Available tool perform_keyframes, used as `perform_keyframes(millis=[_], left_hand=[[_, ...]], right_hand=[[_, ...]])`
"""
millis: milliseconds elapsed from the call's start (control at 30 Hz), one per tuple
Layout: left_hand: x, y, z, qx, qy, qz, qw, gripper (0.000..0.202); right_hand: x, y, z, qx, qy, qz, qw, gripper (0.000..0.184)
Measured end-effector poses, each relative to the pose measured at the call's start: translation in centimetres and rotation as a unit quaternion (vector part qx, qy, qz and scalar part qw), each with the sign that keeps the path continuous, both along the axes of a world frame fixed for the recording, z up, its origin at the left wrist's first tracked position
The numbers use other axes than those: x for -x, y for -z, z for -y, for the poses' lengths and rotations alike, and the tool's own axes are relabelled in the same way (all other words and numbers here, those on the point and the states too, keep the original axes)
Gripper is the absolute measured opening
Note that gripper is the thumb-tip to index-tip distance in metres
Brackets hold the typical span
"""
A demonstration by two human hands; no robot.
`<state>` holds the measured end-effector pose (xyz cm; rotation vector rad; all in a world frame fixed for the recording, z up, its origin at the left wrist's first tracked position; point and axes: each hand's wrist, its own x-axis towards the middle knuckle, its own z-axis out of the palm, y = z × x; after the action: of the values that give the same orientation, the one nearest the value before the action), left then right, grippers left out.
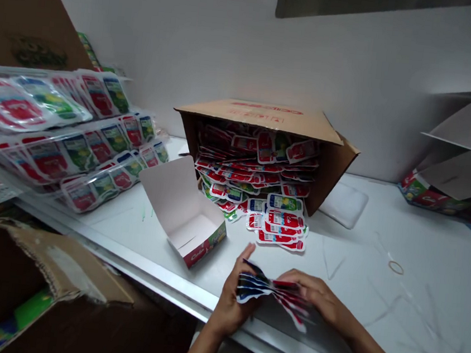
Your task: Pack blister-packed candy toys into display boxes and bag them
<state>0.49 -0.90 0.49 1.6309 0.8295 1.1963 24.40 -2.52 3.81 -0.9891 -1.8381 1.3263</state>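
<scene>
Above the table's front edge, my left hand [232, 297] grips one end of a fanned bunch of bottle-shaped sachets [255, 288], blue at that end and red at the other. My right hand [317, 297] has its fingers closed on the red end, which is smeared by motion. Just beyond my hands lies a small stack of red and blue cola sachets [283, 226]. To the left of that stack stands an open display box [196, 234], white inside with its lid raised; no sachets show in it.
Behind, a cardboard carton [330, 178] on its side spills many sachets. Bagged sachet strips [82, 155] are piled at left, above an open carton [61, 270] below the table edge. More display boxes [448, 187] stand at right. A rubber band [396, 267] lies on the white table [359, 279].
</scene>
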Motion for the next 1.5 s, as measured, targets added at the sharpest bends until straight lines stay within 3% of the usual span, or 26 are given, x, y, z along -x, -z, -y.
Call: perform_keyframes(millis=[67, 100, 167, 200, 267, 333, 400, 533, 633, 733, 833, 867, 933, 1000, 1033, 1100, 1167, 1300, 1400, 1500], left_hand=[[-0.1, 0.3, 0.2, 0.036, 0.003, 0.033, 0.999, 0.051], [-0.1, 0.3, 0.3, 0.054, 0.004, 0.045, 0.998, 0.063], [-0.2, 0.2, 0.4, 0.082, 0.020, 0.046, 0.995, 0.070], [-0.2, 0.0, 0.4, 0.088, 0.033, 0.036, 0.995, 0.062], [-0.1, -0.4, 0.3, 0.079, 0.053, 0.014, 0.995, 0.038], [0.0, -0.8, 0.3, 0.053, 0.056, 0.006, 0.997, 0.024], [0.0, -1.0, 0.2, 0.038, 0.052, 0.011, 0.998, 0.023], [-0.2, -0.8, 0.1, 0.033, 0.039, 0.001, 0.999, 0.026], [0.0, -0.3, 0.0, 0.007, 0.008, -0.015, 1.000, 0.029], [0.1, 0.3, 0.1, 0.012, -0.010, -0.002, 1.000, 0.031], [0.0, 0.6, 0.3, 0.062, 0.007, 0.072, 0.995, 0.060], [-0.1, 0.5, 0.4, 0.082, 0.017, 0.092, 0.992, 0.075], [-0.2, 0.2, 0.3, 0.104, 0.037, 0.092, 0.990, 0.087], [-0.3, -0.3, 0.2, 0.086, 0.045, 0.047, 0.994, 0.065], [-0.3, -0.5, 0.1, 0.063, 0.044, 0.025, 0.997, 0.050], [-0.2, -0.9, 0.0, 0.023, 0.043, 0.006, 0.999, 0.035], [0.0, -1.1, 0.0, 0.020, 0.058, 0.004, 0.998, 0.037], [0.1, -0.8, 0.2, 0.078, 0.075, -0.012, 0.994, 0.037], [0.0, -0.3, 0.0, 0.032, 0.025, -0.021, 0.999, 0.036], [0.1, 0.2, -0.2, -0.013, -0.018, -0.033, 0.999, 0.039]], right_hand=[[0.3, -0.5, -0.7, 0.031, -0.059, -0.021, 0.998, 0.058], [0.2, -0.5, -1.6, 0.031, -0.042, -0.006, 0.999, 0.062], [-0.1, 0.1, -4.6, -0.027, 0.064, 0.074, 0.995, 0.058], [-0.3, 0.6, -6.5, -0.081, 0.135, 0.133, 0.979, 0.049], [-0.7, 1.7, -10.1, -0.196, 0.219, 0.250, 0.922, 0.050], [-1.1, 2.8, -12.9, -0.229, 0.234, 0.309, 0.893, 0.047], [-1.5, 3.6, -14.3, -0.228, 0.229, 0.315, 0.892, 0.040], [-2.0, 3.5, -12.1, -0.237, 0.236, 0.281, 0.900, 0.043], [-1.5, 2.0, -7.4, -0.187, 0.208, 0.180, 0.943, 0.044], [-0.6, 0.3, -2.6, -0.043, 0.061, 0.052, 0.996, 0.045], [-0.1, -0.2, -1.1, 0.053, -0.062, -0.011, 0.997, 0.062], [-0.1, 0.0, -1.6, 0.062, -0.054, -0.013, 0.997, 0.071], [-0.2, 0.6, -4.1, 0.022, 0.043, 0.033, 0.998, 0.071], [-0.2, 1.6, -7.5, -0.088, 0.169, 0.138, 0.972, 0.054], [-0.2, 2.1, -9.2, -0.150, 0.202, 0.194, 0.948, 0.054], [-0.2, 3.0, -11.9, -0.220, 0.208, 0.265, 0.915, 0.053], [-0.3, 3.7, -13.3, -0.233, 0.194, 0.279, 0.911, 0.042], [-0.9, 4.2, -11.5, -0.227, 0.229, 0.247, 0.914, 0.043], [-0.9, 3.4, -7.6, -0.156, 0.258, 0.145, 0.942, 0.044], [-0.5, 2.0, -3.7, -0.015, 0.147, 0.011, 0.989, 0.042]])
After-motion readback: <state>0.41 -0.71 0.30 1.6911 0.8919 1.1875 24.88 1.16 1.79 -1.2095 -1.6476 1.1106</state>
